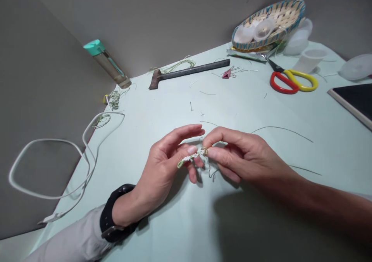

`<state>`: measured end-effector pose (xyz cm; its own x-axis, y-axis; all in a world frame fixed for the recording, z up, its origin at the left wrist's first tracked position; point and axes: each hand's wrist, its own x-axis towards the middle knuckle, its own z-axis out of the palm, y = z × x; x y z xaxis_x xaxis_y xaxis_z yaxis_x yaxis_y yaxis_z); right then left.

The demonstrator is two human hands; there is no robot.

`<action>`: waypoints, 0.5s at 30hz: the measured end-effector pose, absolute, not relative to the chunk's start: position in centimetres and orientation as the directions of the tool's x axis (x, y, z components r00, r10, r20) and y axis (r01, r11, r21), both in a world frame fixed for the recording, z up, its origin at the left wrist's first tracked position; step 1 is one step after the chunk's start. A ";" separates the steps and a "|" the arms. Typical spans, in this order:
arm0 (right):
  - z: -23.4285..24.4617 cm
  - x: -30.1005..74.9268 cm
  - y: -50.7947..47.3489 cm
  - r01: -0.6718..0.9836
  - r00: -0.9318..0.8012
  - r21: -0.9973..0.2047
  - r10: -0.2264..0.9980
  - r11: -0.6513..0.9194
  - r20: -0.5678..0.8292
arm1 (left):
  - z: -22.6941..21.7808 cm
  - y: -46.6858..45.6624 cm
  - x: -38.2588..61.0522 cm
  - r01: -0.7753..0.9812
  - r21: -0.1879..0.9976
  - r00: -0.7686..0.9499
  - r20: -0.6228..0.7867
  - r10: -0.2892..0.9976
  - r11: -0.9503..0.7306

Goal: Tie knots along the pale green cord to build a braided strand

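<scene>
A small strip of green and white beadwork is held between my two hands above the pale tabletop. My left hand grips it with the thumb on top and fingers beneath; its index finger stretches out above. At the strip's right end, my right hand pinches it between thumb and index finger. A thin dark wire dangles bent below the pinch. Another long thin wire curves out to the right behind my right hand. The exact spot under the right fingertips is hidden.
A hammer lies at the back, near a bottle with a teal cap. Red-and-yellow scissors, a pink binder clip and a woven basket of plastic cups sit back right. A white cable hangs over the left edge.
</scene>
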<state>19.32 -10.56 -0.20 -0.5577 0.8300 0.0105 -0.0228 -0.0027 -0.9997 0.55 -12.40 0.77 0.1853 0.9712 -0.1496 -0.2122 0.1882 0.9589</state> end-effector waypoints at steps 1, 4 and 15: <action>-0.3 19.4 -10.6 -0.032 -0.584 -0.998 0.812 -0.048 -0.020 | 0.7 -12.4 0.5 -0.208 0.961 0.211 -0.138 0.968 0.183; -0.4 19.4 -10.6 -0.046 -0.614 -0.993 0.788 -0.109 -0.058 | 0.4 -12.3 0.2 -0.198 0.961 0.286 -0.130 0.949 0.192; 0.3 19.2 -10.7 -0.100 -0.602 -0.982 0.795 -0.162 -0.070 | 0.3 -11.9 0.0 -0.105 0.987 0.271 -0.092 0.958 0.125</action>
<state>19.21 -10.74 0.34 -0.6019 0.7955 -0.0703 -0.0997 -0.1622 -0.9817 -0.02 -11.95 0.34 0.2708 0.9582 -0.0922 -0.1048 0.1246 0.9867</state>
